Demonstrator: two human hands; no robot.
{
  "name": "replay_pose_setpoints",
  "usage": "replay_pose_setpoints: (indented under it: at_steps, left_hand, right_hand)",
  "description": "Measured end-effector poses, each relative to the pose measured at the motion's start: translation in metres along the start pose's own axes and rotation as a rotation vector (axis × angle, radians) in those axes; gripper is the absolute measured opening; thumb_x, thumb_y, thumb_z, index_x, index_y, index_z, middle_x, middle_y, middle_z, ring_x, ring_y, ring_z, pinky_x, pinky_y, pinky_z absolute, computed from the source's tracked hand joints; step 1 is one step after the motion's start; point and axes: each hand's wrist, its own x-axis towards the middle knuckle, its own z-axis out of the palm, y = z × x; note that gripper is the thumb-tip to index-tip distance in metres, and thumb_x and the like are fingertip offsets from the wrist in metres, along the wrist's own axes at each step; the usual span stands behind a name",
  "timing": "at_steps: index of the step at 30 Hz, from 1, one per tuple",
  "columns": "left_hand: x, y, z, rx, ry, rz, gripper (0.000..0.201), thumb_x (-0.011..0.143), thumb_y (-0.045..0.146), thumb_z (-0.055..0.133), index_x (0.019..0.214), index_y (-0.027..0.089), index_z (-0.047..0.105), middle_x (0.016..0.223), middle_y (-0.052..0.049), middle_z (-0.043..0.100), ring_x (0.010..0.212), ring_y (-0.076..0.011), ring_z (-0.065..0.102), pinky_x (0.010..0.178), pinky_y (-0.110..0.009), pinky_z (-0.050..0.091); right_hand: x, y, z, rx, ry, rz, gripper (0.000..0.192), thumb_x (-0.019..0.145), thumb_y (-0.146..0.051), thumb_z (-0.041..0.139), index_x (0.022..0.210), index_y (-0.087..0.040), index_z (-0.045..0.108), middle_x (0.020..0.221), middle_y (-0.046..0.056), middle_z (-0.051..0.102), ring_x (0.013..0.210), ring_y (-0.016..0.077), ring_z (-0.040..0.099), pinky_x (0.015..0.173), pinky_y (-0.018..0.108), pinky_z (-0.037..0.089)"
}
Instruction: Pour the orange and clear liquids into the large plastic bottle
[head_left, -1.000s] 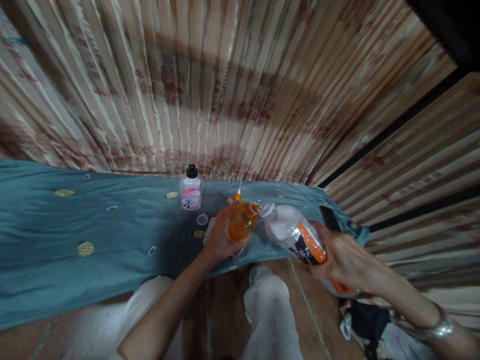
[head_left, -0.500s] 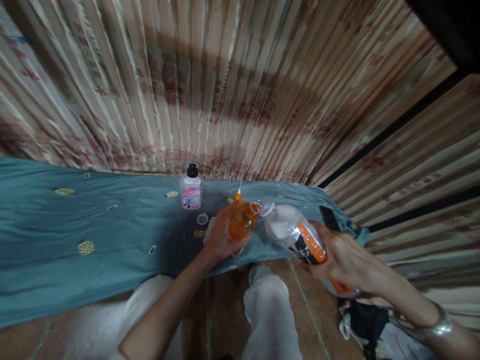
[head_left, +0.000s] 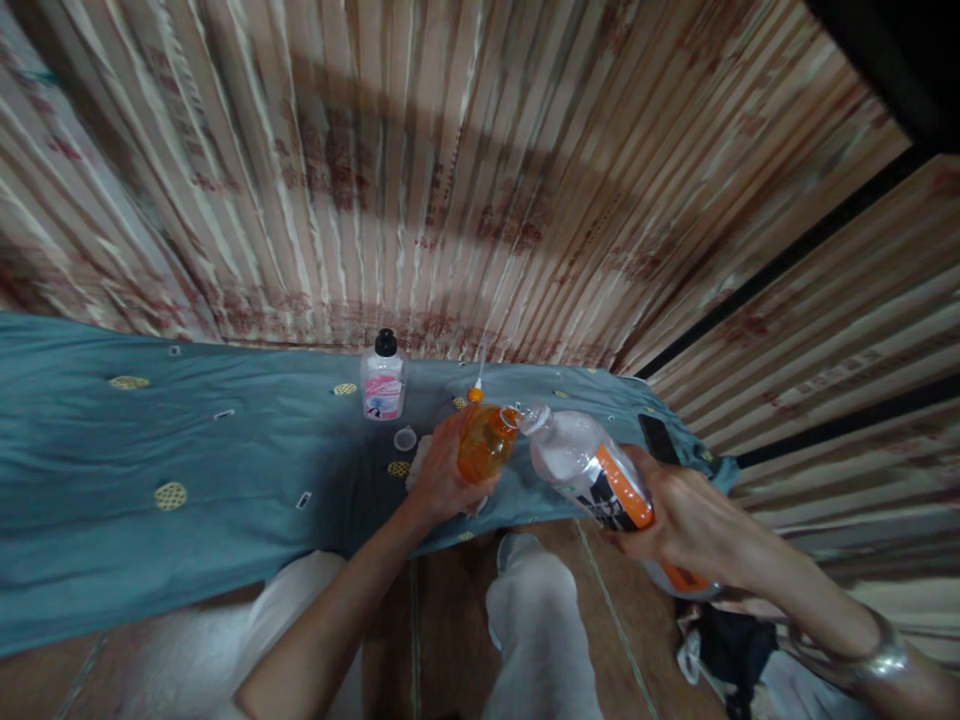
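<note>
My left hand (head_left: 439,475) grips a small orange bottle (head_left: 484,442), held tilted over the blue cloth (head_left: 187,450). In my right hand (head_left: 686,520) is a large clear bottle with an orange and black label (head_left: 592,465), tipped sideways so that its open neck touches the mouth of the orange bottle. A small orange cap with a thin white tube (head_left: 475,392) stands just behind the two bottles. A little clear cap (head_left: 405,438) lies on the cloth left of my left hand.
A white bottle with a pink label and black cap (head_left: 383,377) stands near the striped curtain (head_left: 465,170). A dark phone (head_left: 660,437) lies at the cloth's right end. My knees in white trousers (head_left: 536,610) are below, and a dark bag (head_left: 727,650) is on the floor.
</note>
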Motion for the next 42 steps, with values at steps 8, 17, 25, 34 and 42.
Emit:
replay_pose_setpoints:
  at_steps: [8, 17, 25, 34, 42]
  left_hand:
    - [-0.0003, 0.0031, 0.0019, -0.004, 0.0, -0.062, 0.116, 0.081, 0.034, 0.112, 0.185, 0.027, 0.062, 0.176, -0.019, 0.078, 0.167, -0.0464, 0.076, 0.148, -0.069, 0.062]
    - [0.002, 0.0033, 0.0007, -0.018, -0.003, -0.03, 0.114, 0.079, 0.029, 0.111, 0.182, 0.029, 0.063, 0.176, -0.018, 0.081, 0.168, -0.0483, 0.076, 0.15, -0.076, 0.059]
    - [-0.0007, 0.0016, 0.0022, 0.011, 0.007, -0.035, 0.116, 0.08, 0.032, 0.112, 0.184, 0.03, 0.061, 0.177, -0.019, 0.079, 0.168, -0.048, 0.075, 0.147, -0.074, 0.062]
    - [0.0015, 0.0032, 0.0018, 0.013, -0.005, -0.042, 0.114, 0.081, 0.034, 0.111, 0.183, 0.027, 0.06, 0.179, -0.019, 0.078, 0.169, -0.0467, 0.076, 0.15, -0.071, 0.06]
    - [0.0019, 0.0047, 0.0001, 0.011, -0.014, -0.047, 0.117, 0.078, 0.031, 0.112, 0.183, 0.028, 0.06, 0.179, -0.019, 0.078, 0.17, -0.048, 0.075, 0.15, -0.072, 0.06]
  right_hand:
    - [-0.0004, 0.0042, 0.001, -0.022, 0.002, -0.018, 0.033, 0.08, -0.04, 0.081, 0.108, -0.03, 0.069, 0.078, -0.001, 0.084, 0.065, 0.0264, 0.083, 0.063, 0.032, 0.057]
    - [-0.0005, -0.0018, -0.0006, -0.008, 0.007, -0.004, 0.033, 0.079, -0.042, 0.08, 0.107, -0.031, 0.066, 0.079, 0.0, 0.086, 0.067, 0.0283, 0.085, 0.066, 0.034, 0.059]
    - [-0.0006, -0.0003, -0.0025, 0.014, -0.007, -0.002, 0.033, 0.079, -0.04, 0.08, 0.107, -0.031, 0.065, 0.078, -0.001, 0.083, 0.065, 0.0274, 0.081, 0.063, 0.034, 0.055]
    - [0.0007, -0.0043, -0.0033, 0.007, -0.03, 0.02, 0.035, 0.077, -0.044, 0.078, 0.106, -0.032, 0.063, 0.079, -0.001, 0.083, 0.066, 0.0261, 0.081, 0.065, 0.034, 0.056]
    - [-0.0001, -0.0036, -0.0044, 0.028, -0.009, -0.002, 0.033, 0.078, -0.042, 0.079, 0.105, -0.032, 0.063, 0.077, -0.002, 0.083, 0.066, 0.0273, 0.082, 0.064, 0.034, 0.057]
